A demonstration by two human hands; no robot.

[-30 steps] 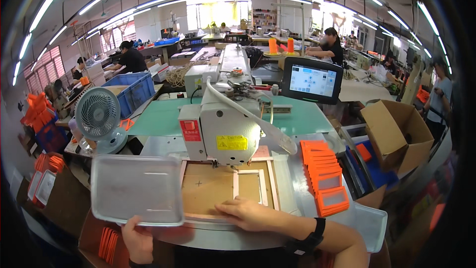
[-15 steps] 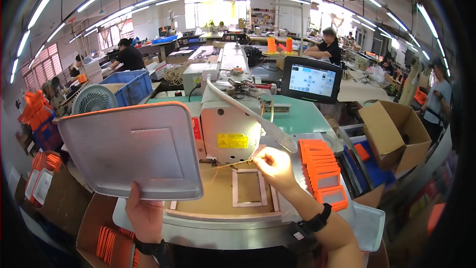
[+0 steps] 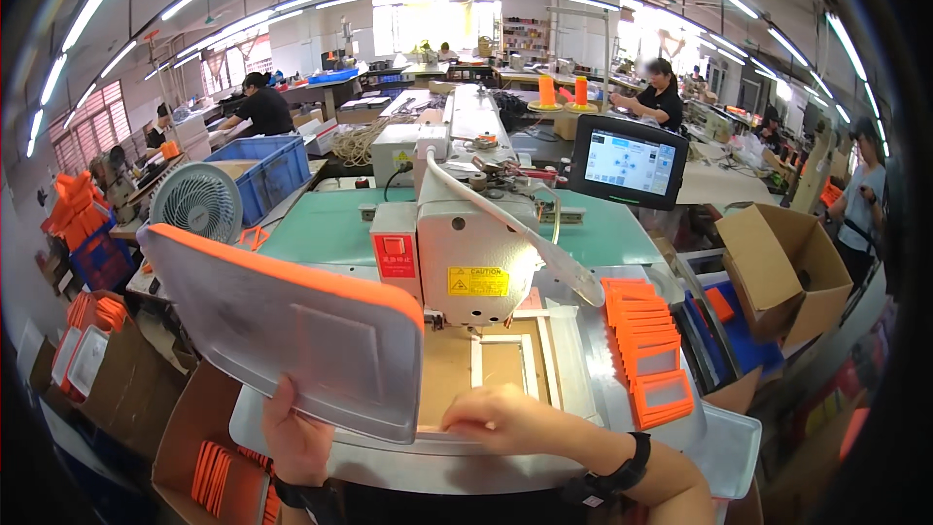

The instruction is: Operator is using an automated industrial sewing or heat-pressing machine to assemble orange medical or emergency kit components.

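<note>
My left hand (image 3: 299,439) grips the lower edge of a large grey rectangular panel (image 3: 282,321) with rounded corners and an orange rim. The panel is held tilted in front of the sewing machine (image 3: 476,233), on its left side. My right hand (image 3: 505,420) is beside the panel's lower right corner, over the near edge of the tan work bed (image 3: 447,360). Its fingers are drawn together; whatever they hold, if anything, is hidden. Behind that hand a white rectangular frame (image 3: 528,365) lies on the bed under the machine head.
A fanned stack of orange-edged pieces (image 3: 649,355) lies on the metal table to the right. A screen (image 3: 630,161) stands behind it. Cardboard boxes (image 3: 782,262) flank both sides. A fan (image 3: 197,204) and a blue crate (image 3: 260,175) stand at left. Other people work farther back.
The panel has turned and moved right, showing more of its orange rim. My right hand has dropped from the machine head toward the near edge; the thread it pinched no longer shows.
</note>
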